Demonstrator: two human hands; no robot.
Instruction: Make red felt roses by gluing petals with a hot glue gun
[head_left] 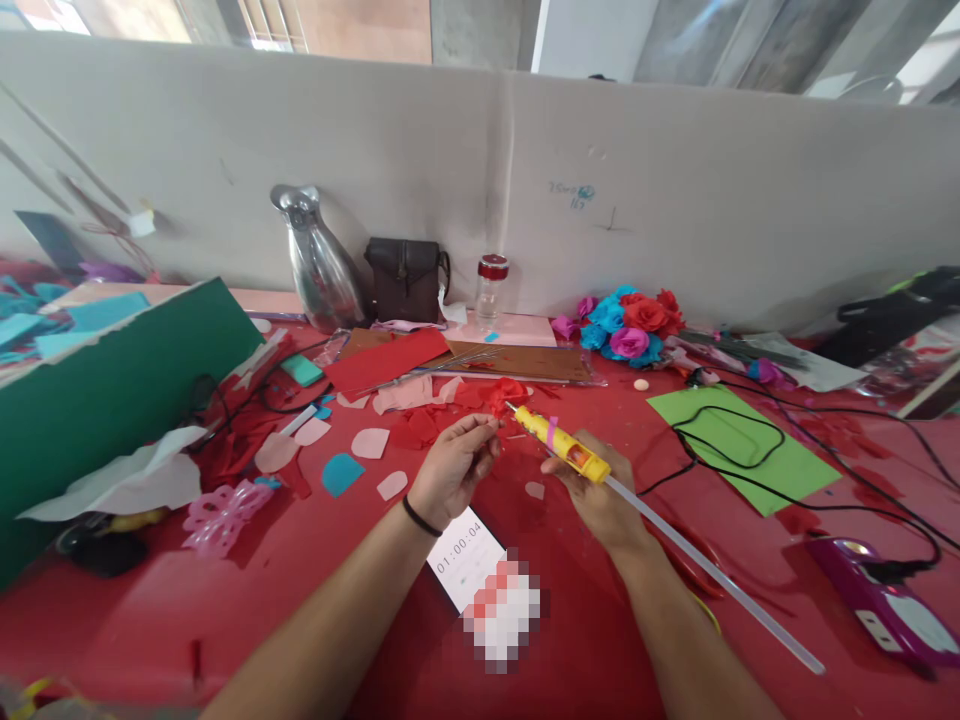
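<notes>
A yellow glue gun (562, 443) with a pink band is held in my right hand (596, 490); a long translucent glue stick (720, 575) sticks out of its rear. Its tip points up and left, close to a red paper flower (508, 395). My left hand (459, 465), with a black band at the wrist, has its thumb and fingertips pinched together just below that flower. What the pinch holds is too small to make out. Under my left wrist lies a phone (457, 565) showing a timer.
Pink petal pieces (370, 442) and a blue one (343, 475) lie leftward. A green board (135, 400) stands at left. Behind are a metal jug (319, 265), dark bag (405, 280), glass bottle (489, 290) and paper flowers (630, 325). Cables cross green paper (742, 440) near a purple power strip (885, 605).
</notes>
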